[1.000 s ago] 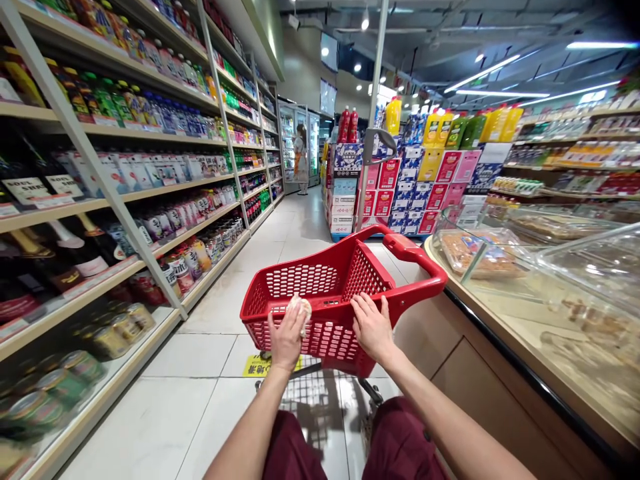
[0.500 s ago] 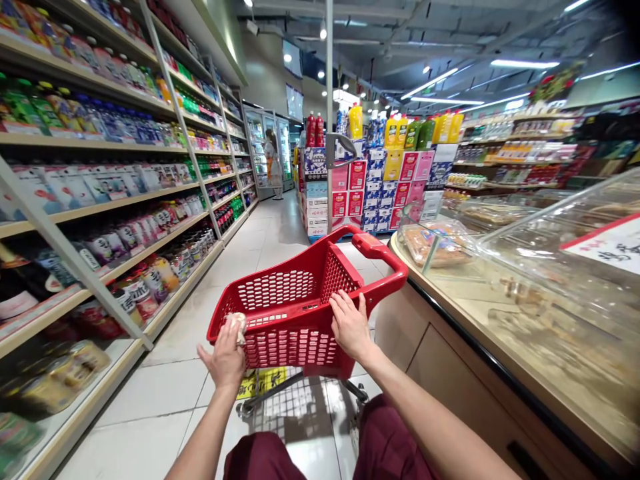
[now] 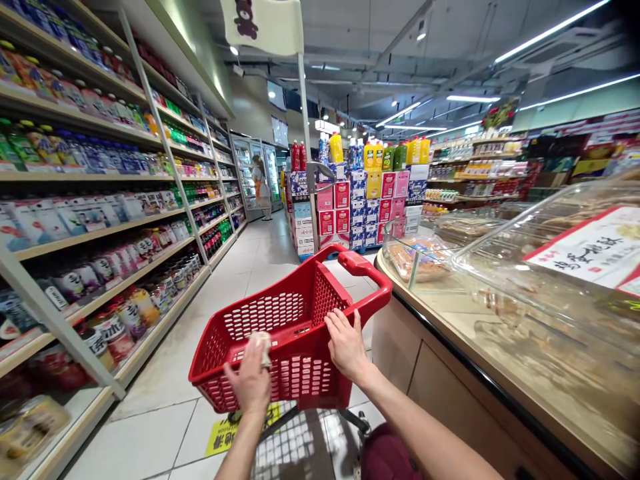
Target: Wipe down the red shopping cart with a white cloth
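Note:
A small red plastic shopping cart point(image 3: 300, 370) with a perforated basket stands before me, its handle at the right. My left hand point(image 3: 253, 373) presses a whitish cloth point(image 3: 265, 343) against the near top rim, around the middle of that side; the hand is slightly blurred, with the thumb held out. Close to the handle end, my right hand point(image 3: 347, 343) grips the same rim, fingers laid over it and thumb raised. Inside the basket, the visible part of the floor is bare red plastic.
Drink shelves point(image 3: 100, 173) line the left side. A counter point(image 3: 425, 327) with clear covers over packaged food runs close along the right. Ahead are stacked drink cartons point(image 3: 345, 207) and a person point(image 3: 260, 187) by the coolers. A yellow floor sign point(image 3: 223, 433) lies beneath the cart.
My left hand has slid the cloth rightward along the rim, from the cart's front corner toward the middle. My right hand keeps its place on the rim. The view has shifted.

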Demonstrator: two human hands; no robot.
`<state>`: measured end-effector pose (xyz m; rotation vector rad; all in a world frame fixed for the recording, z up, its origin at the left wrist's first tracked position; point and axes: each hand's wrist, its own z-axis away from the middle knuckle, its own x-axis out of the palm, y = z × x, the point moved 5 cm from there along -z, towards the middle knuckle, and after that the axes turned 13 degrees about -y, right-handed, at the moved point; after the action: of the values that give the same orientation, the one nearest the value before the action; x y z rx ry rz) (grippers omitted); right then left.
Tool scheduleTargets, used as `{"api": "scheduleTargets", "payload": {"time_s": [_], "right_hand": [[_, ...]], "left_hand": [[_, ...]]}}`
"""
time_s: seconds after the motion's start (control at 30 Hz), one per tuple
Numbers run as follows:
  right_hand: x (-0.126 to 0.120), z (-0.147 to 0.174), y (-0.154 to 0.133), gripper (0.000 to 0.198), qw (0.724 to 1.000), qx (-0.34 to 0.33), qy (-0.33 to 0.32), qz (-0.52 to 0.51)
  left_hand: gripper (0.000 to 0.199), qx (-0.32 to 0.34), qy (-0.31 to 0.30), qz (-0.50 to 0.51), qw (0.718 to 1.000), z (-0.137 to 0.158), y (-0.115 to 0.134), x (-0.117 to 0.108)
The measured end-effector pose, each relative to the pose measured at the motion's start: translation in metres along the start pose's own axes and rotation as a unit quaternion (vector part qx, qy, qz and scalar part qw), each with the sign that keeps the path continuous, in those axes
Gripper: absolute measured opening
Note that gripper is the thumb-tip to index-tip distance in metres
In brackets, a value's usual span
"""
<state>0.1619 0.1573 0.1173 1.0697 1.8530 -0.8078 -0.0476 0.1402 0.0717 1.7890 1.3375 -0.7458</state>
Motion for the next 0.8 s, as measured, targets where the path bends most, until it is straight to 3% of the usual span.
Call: {"api": "scheduleTargets", "payload": {"time_s": [0.13, 0.27, 0.33, 0.43, 0.53, 0.63, 0.73, 0.8], "right_hand": [[-0.001, 0.003, 0.000, 0.045, 1.000, -0.008, -0.008, 0.002], [-0.003, 0.006, 0.001, 0.045, 1.000, -0.021, -0.020, 0.003], [-0.007, 0.008, -0.001, 0.044, 1.000, -0.013, -0.014, -0.008], [-0.018, 0.013, -0.004, 0.045, 0.999, -0.002, -0.009, -0.033], [-0.031, 0.020, -0.008, 0.047, 0.998, -0.014, -0.028, -0.045], [-0.039, 0.029, -0.011, 0.039, 0.997, -0.038, -0.050, -0.043], [-0.043, 0.036, -0.008, 0.025, 0.996, -0.034, -0.080, -0.021], [-0.052, 0.037, 0.005, 0.022, 0.996, 0.009, -0.093, -0.006]], "left_hand": [[0.048, 0.108, -0.037, 0.004, 0.993, -0.009, 0.040, 0.011], [0.050, -0.001, 0.015, 0.018, 1.000, -0.012, 0.022, 0.004], [0.050, 0.006, 0.004, 0.035, 0.999, -0.012, 0.024, 0.005], [0.051, 0.097, -0.048, 0.091, 0.990, -0.014, 0.063, 0.010], [0.057, 0.116, -0.065, 0.190, 0.973, -0.016, 0.104, 0.006], [0.069, 0.152, -0.116, 0.269, 0.944, -0.015, 0.127, -0.003], [0.075, 0.182, -0.146, 0.274, 0.933, -0.013, 0.123, -0.014], [0.069, 0.129, -0.122, 0.246, 0.953, -0.014, 0.107, -0.021]]}}
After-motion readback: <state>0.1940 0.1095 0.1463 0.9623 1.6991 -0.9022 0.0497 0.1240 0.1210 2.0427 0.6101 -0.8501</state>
